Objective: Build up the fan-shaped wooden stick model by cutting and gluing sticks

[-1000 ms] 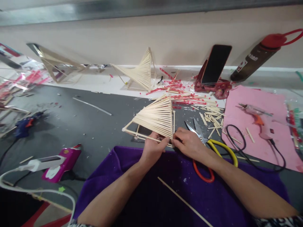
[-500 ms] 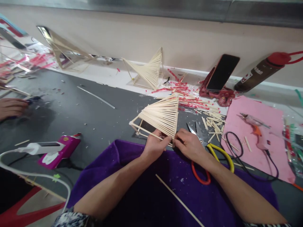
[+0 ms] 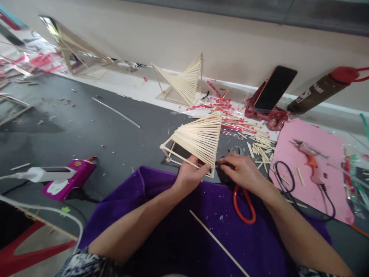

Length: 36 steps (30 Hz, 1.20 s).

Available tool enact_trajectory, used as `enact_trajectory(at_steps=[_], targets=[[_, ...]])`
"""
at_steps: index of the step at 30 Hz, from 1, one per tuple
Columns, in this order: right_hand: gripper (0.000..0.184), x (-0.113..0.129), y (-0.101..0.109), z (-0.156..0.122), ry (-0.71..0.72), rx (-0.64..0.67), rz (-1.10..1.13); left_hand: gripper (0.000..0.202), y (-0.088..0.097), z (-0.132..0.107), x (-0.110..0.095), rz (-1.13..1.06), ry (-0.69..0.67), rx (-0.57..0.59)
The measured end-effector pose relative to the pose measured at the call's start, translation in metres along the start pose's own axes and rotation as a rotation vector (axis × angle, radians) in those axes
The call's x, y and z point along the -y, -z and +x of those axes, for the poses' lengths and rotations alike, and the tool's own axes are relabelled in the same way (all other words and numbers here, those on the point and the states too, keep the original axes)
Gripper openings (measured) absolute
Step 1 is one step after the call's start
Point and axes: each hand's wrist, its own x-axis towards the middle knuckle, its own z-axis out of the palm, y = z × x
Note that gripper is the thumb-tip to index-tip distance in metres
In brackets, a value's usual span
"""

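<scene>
A thin pale wooden stick [image 3: 218, 241] lies on the dark purple cloth [image 3: 121, 215]. The left hand [image 3: 188, 176] grips the near corner of a fan-shaped model of pale wooden sticks [image 3: 198, 139], over the grey tabletop [image 3: 115, 144]. The right hand [image 3: 243, 169] is just beside that corner, fingertips drawn together; whether they pinch anything, I cannot tell. Farther back, a twisted pale stick model [image 3: 186, 85] stands by the cream wall [image 3: 230, 38]

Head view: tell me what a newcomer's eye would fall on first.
Most likely the fan-shaped stick model in the middle, gripped at its near edge by the left hand, with the right hand close beside it. Next, perhaps, the purple cloth below the hands, a red scissor handle over it. To the right, a pink glue gun lies on a pink sheet.
</scene>
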Motion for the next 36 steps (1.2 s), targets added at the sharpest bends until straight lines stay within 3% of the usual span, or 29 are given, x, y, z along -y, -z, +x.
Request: enact_trajectory(at_steps=[6, 10, 13, 16, 17, 19, 23, 30, 36], targets=[[0.014, -0.002, 0.000, 0.000, -0.074, -0.183, 0.100, 0.020, 0.000, 0.000, 0.001, 0.004, -0.004, -0.002], [0.029, -0.001, 0.001, -0.002, -0.211, -0.292, 0.214, 0.020, 0.000, 0.000, 0.000, -0.003, -0.014, 0.006], [0.034, 0.000, 0.000, -0.001, -0.198, -0.209, 0.232, 0.022, 0.001, 0.000, 0.000, -0.008, -0.012, 0.006], [0.008, 0.002, -0.005, 0.001, -0.109, -0.079, 0.205, 0.023, 0.001, 0.001, 0.001, -0.024, -0.007, 0.008], [0.009, 0.003, -0.007, 0.002, -0.092, -0.060, 0.194, 0.023, 0.001, 0.000, 0.001, -0.027, -0.006, 0.009], [0.014, 0.004, -0.010, 0.003, -0.082, -0.049, 0.174, 0.024, 0.001, 0.000, 0.001, -0.022, -0.007, 0.005], [0.001, 0.005, -0.016, 0.003, -0.037, -0.073, 0.166, 0.025, 0.000, 0.001, 0.002, -0.006, 0.003, -0.007], [0.014, 0.003, -0.016, 0.003, 0.041, -0.034, 0.236, 0.023, 0.000, 0.002, 0.002, 0.009, -0.007, 0.000], [0.014, 0.002, -0.019, 0.004, 0.024, -0.011, 0.211, 0.023, 0.000, 0.002, 0.003, 0.014, -0.003, -0.006]])
